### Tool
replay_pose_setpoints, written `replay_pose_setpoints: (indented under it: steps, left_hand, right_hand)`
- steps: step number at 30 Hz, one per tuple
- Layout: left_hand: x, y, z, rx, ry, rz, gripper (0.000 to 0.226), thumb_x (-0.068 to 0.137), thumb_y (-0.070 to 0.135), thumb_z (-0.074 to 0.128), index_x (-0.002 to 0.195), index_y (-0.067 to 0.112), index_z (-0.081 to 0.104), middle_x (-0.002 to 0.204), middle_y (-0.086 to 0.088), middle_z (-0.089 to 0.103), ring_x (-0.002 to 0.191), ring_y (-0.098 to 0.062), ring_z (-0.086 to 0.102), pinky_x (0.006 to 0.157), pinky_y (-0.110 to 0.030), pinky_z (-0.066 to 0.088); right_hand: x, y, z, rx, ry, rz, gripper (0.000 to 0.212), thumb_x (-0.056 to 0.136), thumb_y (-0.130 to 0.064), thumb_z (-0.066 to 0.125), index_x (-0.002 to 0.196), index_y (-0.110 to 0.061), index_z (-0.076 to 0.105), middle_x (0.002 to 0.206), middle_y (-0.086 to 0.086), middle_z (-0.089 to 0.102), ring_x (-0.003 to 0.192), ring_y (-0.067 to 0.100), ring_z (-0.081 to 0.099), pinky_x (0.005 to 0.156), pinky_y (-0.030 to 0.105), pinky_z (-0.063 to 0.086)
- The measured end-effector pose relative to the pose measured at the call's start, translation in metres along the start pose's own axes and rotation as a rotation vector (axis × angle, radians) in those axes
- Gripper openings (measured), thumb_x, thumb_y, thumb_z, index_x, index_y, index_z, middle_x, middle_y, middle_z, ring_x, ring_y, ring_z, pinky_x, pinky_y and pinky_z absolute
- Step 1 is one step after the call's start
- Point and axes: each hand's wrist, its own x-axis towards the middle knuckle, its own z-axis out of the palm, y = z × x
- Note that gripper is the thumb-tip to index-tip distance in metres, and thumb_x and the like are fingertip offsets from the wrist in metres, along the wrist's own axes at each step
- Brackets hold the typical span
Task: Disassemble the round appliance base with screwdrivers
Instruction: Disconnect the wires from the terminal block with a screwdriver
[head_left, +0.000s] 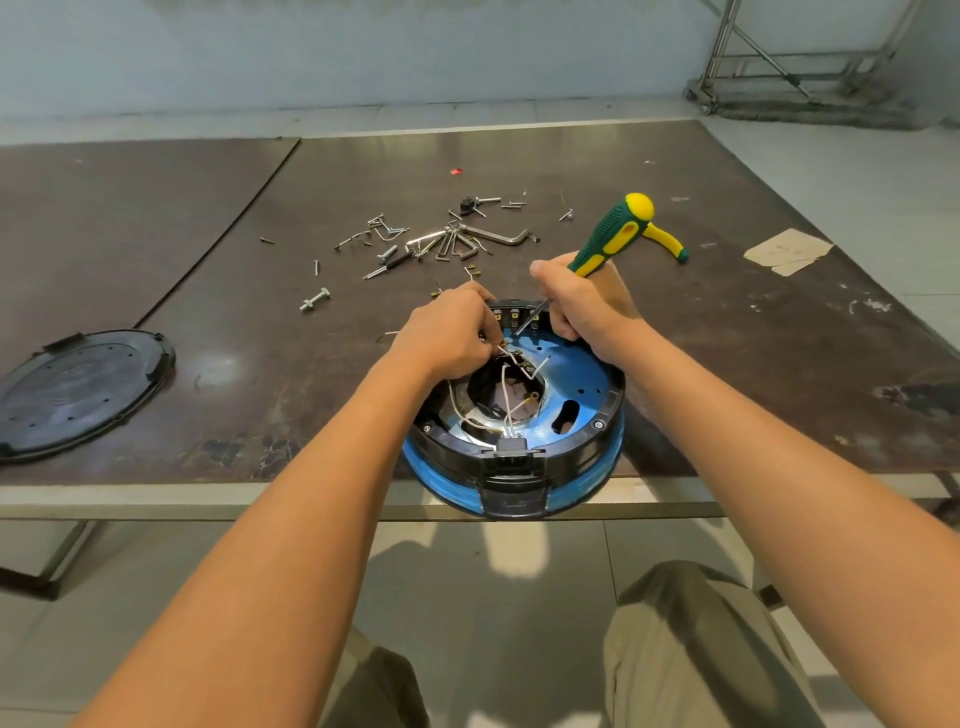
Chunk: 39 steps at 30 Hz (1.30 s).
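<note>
Khaki trousers (701, 649) fill the bottom of the view, and two bare forearms reach forward from there to the one round appliance base (566, 374). It sits at the near edge of the tabletop (727, 364), its near side hanging over that edge. The base is black and blue and lies open side up, with its black connector block pointing toward the person and white wires (506, 387) looping out of the central opening. The left hand (447, 332) is at the far left of that opening, fingers curled and pinching the wires. The right hand (582, 306) is wrapped in a fist around one screwdriver (613, 234) with a green and yellow handle. The tool's long axis slants, handle up and away to the right, thin shaft running down and left to the base's far rim. A second yellow and green handle (667, 241) lies on the tabletop just behind it. One black round cover (78, 395) lies flat, well apart to the left; the marking at its middle is too faint to read. Beyond the base lies a scatter of screws, bolts and hex keys (452, 239), too tangled to count. One bolt (314, 300) lies apart on the left, one small red piece (456, 171) is farther back, and two paper scraps (787, 252) lie to the right.
</note>
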Motion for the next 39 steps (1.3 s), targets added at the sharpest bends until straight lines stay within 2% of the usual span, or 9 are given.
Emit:
replay_pose_setpoints:
  steps: [5, 8, 12, 18, 21, 25, 29, 36, 39]
  left_hand:
    - [-0.001, 0.001, -0.001, -0.007, 0.0, -0.003, 0.016, 0.084, 0.018, 0.069, 0.086, 0.031, 0.078, 0.138, 0.011, 0.05, 0.099, -0.008, 0.046, 0.077, -0.032, 0.038]
    - [-0.003, 0.001, -0.003, -0.072, 0.036, -0.009, 0.008, 0.083, 0.018, 0.075, 0.088, 0.024, 0.08, 0.142, 0.006, 0.051, 0.115, -0.015, 0.055, 0.093, -0.039, 0.048]
    - [-0.008, 0.001, -0.009, -0.035, 0.084, -0.008, 0.003, 0.081, 0.018, 0.079, 0.079, 0.016, 0.079, 0.14, -0.001, 0.054, 0.133, -0.015, 0.046, 0.102, -0.038, 0.045]
    - [-0.014, -0.011, -0.025, -0.021, 0.092, -0.031, 0.008, 0.079, 0.02, 0.081, 0.078, 0.012, 0.079, 0.116, -0.002, 0.068, 0.113, -0.019, 0.061, 0.092, -0.04, 0.052]
    - [-0.016, -0.014, -0.018, -0.048, 0.08, -0.04, 0.011, 0.081, 0.023, 0.08, 0.084, 0.013, 0.081, 0.12, -0.003, 0.068, 0.12, -0.016, 0.057, 0.097, -0.037, 0.048]
    - [-0.014, -0.014, -0.01, 0.031, 0.099, -0.055, 0.012, 0.086, 0.024, 0.075, 0.087, 0.013, 0.08, 0.116, -0.005, 0.07, 0.109, -0.023, 0.064, 0.091, -0.039, 0.051]
    - [-0.016, -0.012, -0.01, 0.095, 0.065, -0.004, 0.015, 0.089, 0.024, 0.069, 0.09, 0.013, 0.079, 0.137, 0.0, 0.057, 0.109, -0.025, 0.061, 0.089, -0.04, 0.052]
    - [-0.009, -0.016, -0.011, 0.132, 0.016, 0.061, 0.023, 0.092, 0.026, 0.066, 0.083, 0.01, 0.079, 0.147, 0.006, 0.048, 0.108, -0.021, 0.06, 0.089, -0.039, 0.05]
    - [-0.007, -0.017, -0.01, 0.12, 0.021, 0.054, 0.023, 0.092, 0.029, 0.066, 0.082, 0.011, 0.078, 0.146, 0.005, 0.049, 0.109, -0.022, 0.06, 0.09, -0.04, 0.05]
  right_hand:
    - [-0.002, -0.002, 0.0, 0.031, -0.007, -0.006, 0.046, 0.101, -0.019, 0.059, 0.059, -0.018, 0.041, 0.041, -0.004, 0.036, 0.029, 0.013, 0.034, 0.035, 0.02, 0.028]
    - [-0.007, -0.003, -0.003, 0.016, -0.056, -0.066, 0.047, 0.103, -0.015, 0.057, 0.058, -0.016, 0.042, 0.04, -0.005, 0.037, 0.03, 0.012, 0.035, 0.037, 0.02, 0.029]
    - [-0.017, -0.006, -0.007, -0.064, -0.196, -0.27, 0.051, 0.105, -0.006, 0.052, 0.055, 0.0, 0.04, 0.044, 0.014, 0.039, 0.037, 0.02, 0.037, 0.044, 0.029, 0.033]
    - [-0.015, -0.009, -0.005, -0.165, -0.335, -0.323, 0.049, 0.106, -0.006, 0.05, 0.058, 0.004, 0.043, 0.05, 0.029, 0.046, 0.044, 0.028, 0.043, 0.051, 0.034, 0.04]
    - [-0.014, -0.011, -0.003, -0.205, -0.365, -0.324, 0.048, 0.106, -0.006, 0.05, 0.059, 0.005, 0.046, 0.051, 0.027, 0.051, 0.047, 0.024, 0.046, 0.057, 0.022, 0.041]
    - [-0.015, -0.013, -0.002, -0.23, -0.358, -0.32, 0.049, 0.106, -0.007, 0.049, 0.059, 0.006, 0.049, 0.053, 0.025, 0.056, 0.051, 0.024, 0.05, 0.062, 0.015, 0.041]
    - [-0.017, -0.016, -0.001, -0.239, -0.352, -0.31, 0.048, 0.107, -0.007, 0.048, 0.061, 0.007, 0.049, 0.054, 0.027, 0.057, 0.051, 0.023, 0.05, 0.062, 0.013, 0.041]
    - [-0.016, -0.017, 0.001, -0.412, -0.401, -0.332, 0.045, 0.107, -0.012, 0.049, 0.063, -0.004, 0.051, 0.056, 0.019, 0.063, 0.056, 0.028, 0.058, 0.064, 0.022, 0.047]
    - [-0.016, -0.016, 0.003, -0.462, -0.403, -0.341, 0.043, 0.107, -0.014, 0.048, 0.066, -0.001, 0.052, 0.057, 0.019, 0.063, 0.059, 0.032, 0.059, 0.067, 0.032, 0.049]
